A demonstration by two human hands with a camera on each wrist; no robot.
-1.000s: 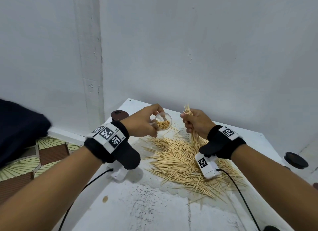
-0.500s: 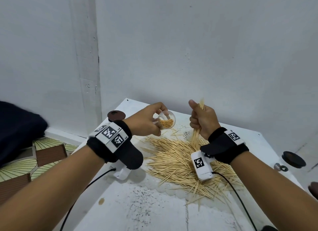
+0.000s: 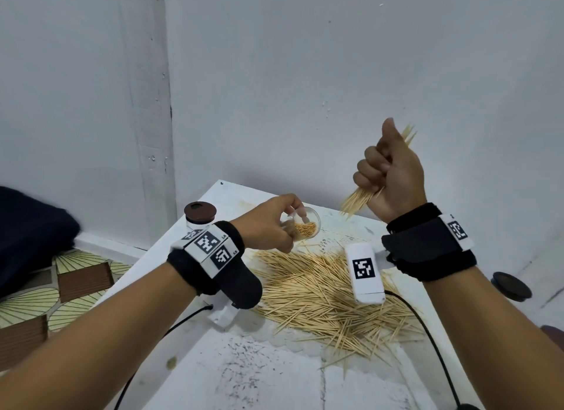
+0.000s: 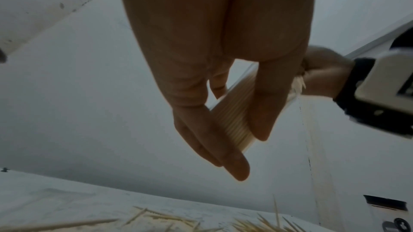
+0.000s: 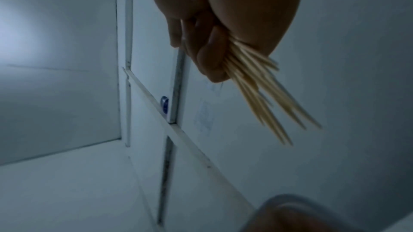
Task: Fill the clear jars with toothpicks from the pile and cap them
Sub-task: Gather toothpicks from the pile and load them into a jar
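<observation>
We see the left hand (image 3: 268, 223) holding a clear jar (image 3: 303, 223) above the far side of the white surface (image 3: 274, 379), its fingers and thumb curled round the jar's wall, so that grip is clamped on the jar. The jar is tilted with its open mouth turned toward the right hand, and toothpicks already lie packed inside it; from the left wrist view we see them as a ribbed pale band between the thumb and the fingers (image 4: 223, 156). The right hand (image 3: 390, 174) is raised up and to the right of the jar, apart from it, fisted round a bundle of toothpicks (image 3: 357, 202); that grip is clamped on the bundle, with the thumb pointing up. The bundle's ends stick out both above and below the fist, the lower ends aimed down toward the jar mouth but not touching it. The pile of toothpicks (image 3: 320, 299) is spread on the surface below both hands. A capped jar with a dark brown lid (image 3: 200, 212) stands at the far left edge of the surface, behind the left wrist. Another dark lid (image 3: 512, 286) lies off to the right, past the right wrist.
</observation>
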